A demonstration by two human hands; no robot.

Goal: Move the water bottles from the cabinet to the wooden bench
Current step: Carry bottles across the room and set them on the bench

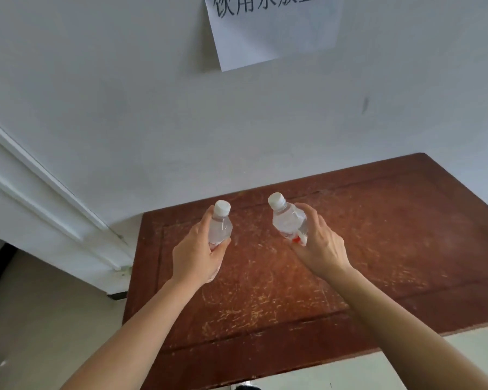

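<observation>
My left hand (195, 254) grips a clear water bottle (220, 226) with a white cap, held upright over the left part of the wooden bench (378, 249). My right hand (319, 246) grips a second clear bottle (288, 220) with a white cap and a red-and-white label, tilted to the left. Both bottles hang above the worn reddish-brown bench top; I cannot tell whether either touches it. The cabinet is not in view.
The bench stands against a white wall (124, 108). A sheet of paper (273, 29) with printed characters hangs on the wall above it. A white door frame (45, 204) runs down on the left. Pale floor (40, 319) lies left of the bench.
</observation>
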